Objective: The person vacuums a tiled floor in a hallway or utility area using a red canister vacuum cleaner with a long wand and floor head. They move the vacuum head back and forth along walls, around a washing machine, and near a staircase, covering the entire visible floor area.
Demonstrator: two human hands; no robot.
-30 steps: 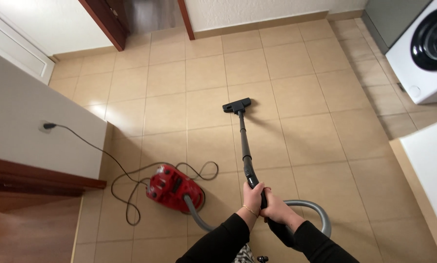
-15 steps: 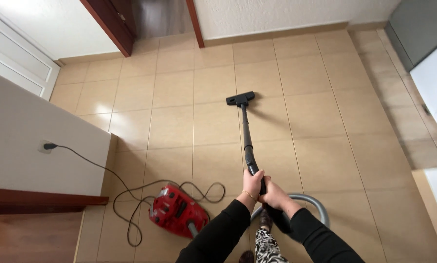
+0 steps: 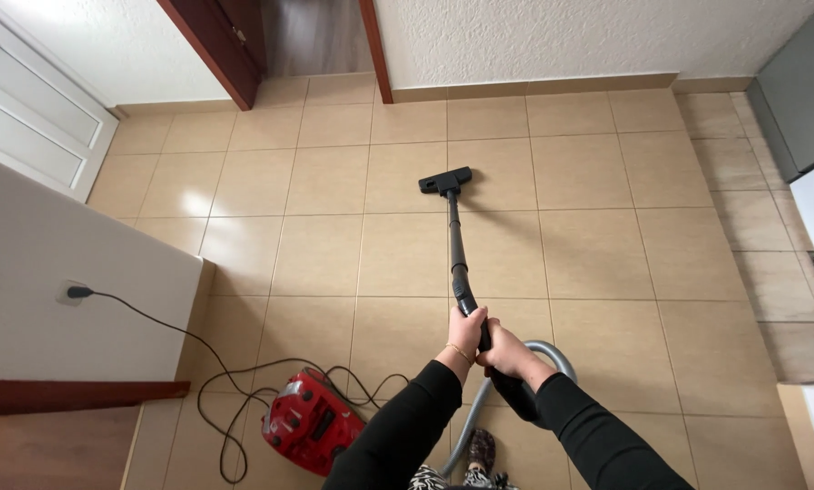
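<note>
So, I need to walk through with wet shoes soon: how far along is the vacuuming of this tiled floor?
Set-up looks done: the red vacuum cleaner is plugged into the wall socket. In hand: the left hand and right hand grip the wand, with the floor head out on the middle tiles. Which tiles are already cleaned cannot be told; no dirt shows either way.

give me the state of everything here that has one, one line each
left hand: closed around the wand, above the right hand
right hand: closed around the wand's handle
vacuum wand: held tilted, reaching forward
floor nozzle: flat on the tiled floor
red canister vacuum: on the floor, left of the person
grey hose: curved in a loop behind the hands
power cord: plugged into the wall socket, lying slack
brown door: open
</note>
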